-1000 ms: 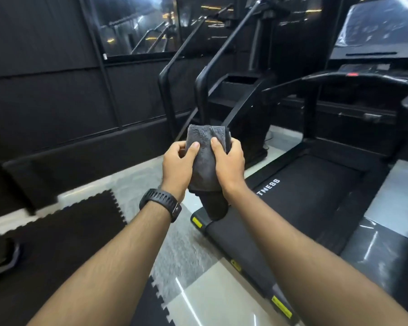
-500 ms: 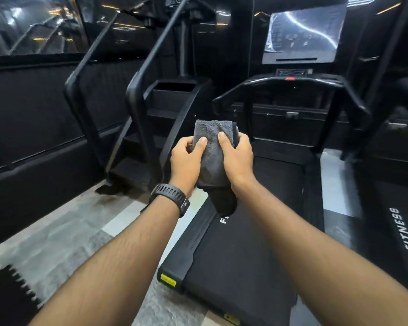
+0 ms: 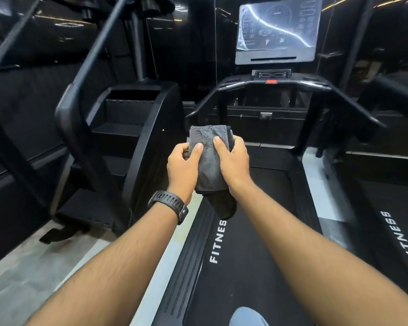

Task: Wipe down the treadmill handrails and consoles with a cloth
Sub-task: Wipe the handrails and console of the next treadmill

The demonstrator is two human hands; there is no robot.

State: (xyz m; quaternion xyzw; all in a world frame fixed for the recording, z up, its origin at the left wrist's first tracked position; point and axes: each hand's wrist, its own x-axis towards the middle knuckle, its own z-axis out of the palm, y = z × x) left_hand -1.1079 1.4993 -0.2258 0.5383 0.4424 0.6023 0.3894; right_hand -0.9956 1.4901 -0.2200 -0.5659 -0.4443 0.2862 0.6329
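Observation:
A folded grey cloth (image 3: 206, 158) is held upright in front of me by both hands. My left hand (image 3: 180, 169) grips its left edge with the thumb pressed on the front; my right hand (image 3: 233, 162) grips the right edge the same way. A dark end of the cloth hangs below my hands. Ahead stands a black treadmill with a belt (image 3: 240, 255) marked FITNESS, curved handrails (image 3: 346, 102) and a console screen (image 3: 277, 31) under clear plastic film. The hands are well short of the handrails and console.
A black stair-climber machine (image 3: 127, 123) with tall rails stands to the left. A second treadmill belt (image 3: 400, 231) lies on the right. Pale tile floor (image 3: 21, 274) shows at lower left. My knee (image 3: 247, 317) shows at the bottom.
My view has swung right and moved forward, so the treadmill now lies straight ahead and closer. Both hands keep the same grip on the cloth.

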